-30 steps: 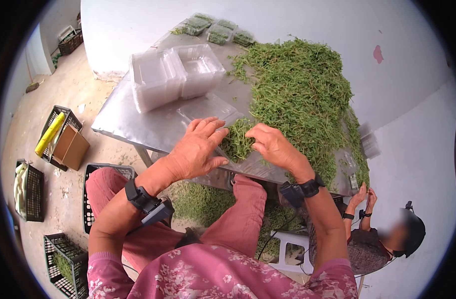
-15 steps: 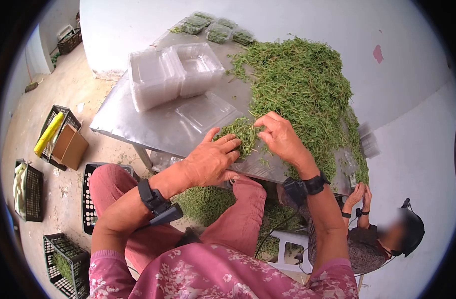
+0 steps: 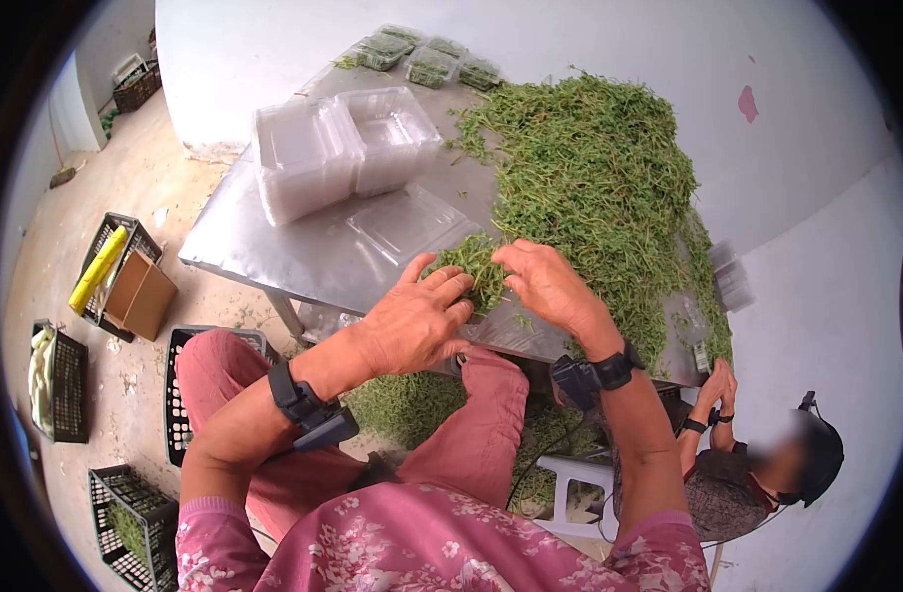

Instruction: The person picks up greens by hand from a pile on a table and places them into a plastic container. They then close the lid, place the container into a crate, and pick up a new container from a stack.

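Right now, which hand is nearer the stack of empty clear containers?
Left. The left hand is below the stack of clear containers, near the front edge of the table; the right hand lies farther right, against the heap of greens.

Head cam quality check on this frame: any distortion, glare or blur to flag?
Head view: strong fisheye, black vignette at the corners, and the edges of the steel table bow. Head view: soft, even daylight, only a dull sheen on the steel, no blown glare. Head view: left hand, right hand and the pile of greens are sharp; the clear trays at the table's right end look smeared.
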`<move>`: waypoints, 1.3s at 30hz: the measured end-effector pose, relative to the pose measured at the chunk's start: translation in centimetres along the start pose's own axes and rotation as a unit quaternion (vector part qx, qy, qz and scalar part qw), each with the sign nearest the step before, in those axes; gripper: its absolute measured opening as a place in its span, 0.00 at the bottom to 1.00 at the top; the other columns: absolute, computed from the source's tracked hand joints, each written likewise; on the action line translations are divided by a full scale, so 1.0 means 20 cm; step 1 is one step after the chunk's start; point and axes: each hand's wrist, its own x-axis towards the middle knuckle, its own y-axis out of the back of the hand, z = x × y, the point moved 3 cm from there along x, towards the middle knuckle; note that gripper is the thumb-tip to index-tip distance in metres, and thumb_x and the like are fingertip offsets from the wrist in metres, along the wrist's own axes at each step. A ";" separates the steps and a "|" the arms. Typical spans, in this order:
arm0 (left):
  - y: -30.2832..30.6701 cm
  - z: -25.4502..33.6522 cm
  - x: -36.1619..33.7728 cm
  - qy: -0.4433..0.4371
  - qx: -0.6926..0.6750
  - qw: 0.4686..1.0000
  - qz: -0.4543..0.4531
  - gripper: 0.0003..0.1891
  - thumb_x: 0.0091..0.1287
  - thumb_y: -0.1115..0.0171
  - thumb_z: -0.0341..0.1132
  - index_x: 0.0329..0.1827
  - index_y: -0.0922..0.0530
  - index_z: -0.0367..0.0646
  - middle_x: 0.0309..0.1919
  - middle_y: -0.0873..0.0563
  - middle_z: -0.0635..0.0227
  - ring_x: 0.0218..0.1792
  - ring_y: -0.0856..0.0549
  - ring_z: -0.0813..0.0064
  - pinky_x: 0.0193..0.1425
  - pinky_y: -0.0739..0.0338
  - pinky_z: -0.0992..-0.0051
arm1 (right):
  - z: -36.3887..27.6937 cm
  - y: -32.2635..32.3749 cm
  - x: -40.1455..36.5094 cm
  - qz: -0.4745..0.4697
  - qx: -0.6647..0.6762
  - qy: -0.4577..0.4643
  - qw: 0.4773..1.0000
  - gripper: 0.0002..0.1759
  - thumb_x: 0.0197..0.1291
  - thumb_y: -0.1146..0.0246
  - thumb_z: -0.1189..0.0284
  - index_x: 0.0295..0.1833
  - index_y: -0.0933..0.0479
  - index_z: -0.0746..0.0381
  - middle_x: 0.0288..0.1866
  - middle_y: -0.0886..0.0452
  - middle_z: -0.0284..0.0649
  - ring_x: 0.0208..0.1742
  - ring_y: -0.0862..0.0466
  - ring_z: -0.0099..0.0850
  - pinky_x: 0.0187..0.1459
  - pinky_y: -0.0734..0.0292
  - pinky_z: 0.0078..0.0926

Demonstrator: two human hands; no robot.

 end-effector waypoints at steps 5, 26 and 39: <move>0.03 0.02 0.03 0.005 -0.016 0.999 0.043 0.32 0.58 0.31 0.47 0.61 0.28 0.37 0.62 0.27 0.49 0.64 0.27 0.54 0.72 0.40 0.49 | 0.04 -0.08 0.01 -0.038 -0.017 0.008 0.999 0.04 0.55 0.39 0.79 0.38 0.23 0.63 0.37 0.21 0.49 0.42 0.20 0.52 0.41 0.24 0.45; -0.10 0.02 0.05 0.031 0.034 0.996 -0.076 0.34 0.61 0.36 0.55 0.61 0.24 0.37 0.65 0.24 0.58 0.70 0.31 0.59 0.75 0.46 0.48 | 0.50 0.01 0.18 -0.034 -0.044 -0.222 0.973 0.11 0.56 0.32 0.69 0.39 0.19 0.66 0.39 0.16 0.53 0.45 0.16 0.50 0.46 0.22 0.44; -0.12 0.01 0.04 0.032 0.048 0.996 -0.072 0.32 0.60 0.34 0.53 0.62 0.24 0.40 0.66 0.25 0.61 0.71 0.32 0.61 0.75 0.46 0.50 | 0.56 -0.19 0.24 -0.059 -0.233 -0.197 0.950 0.12 0.57 0.32 0.69 0.39 0.21 0.67 0.41 0.17 0.57 0.48 0.18 0.55 0.47 0.21 0.49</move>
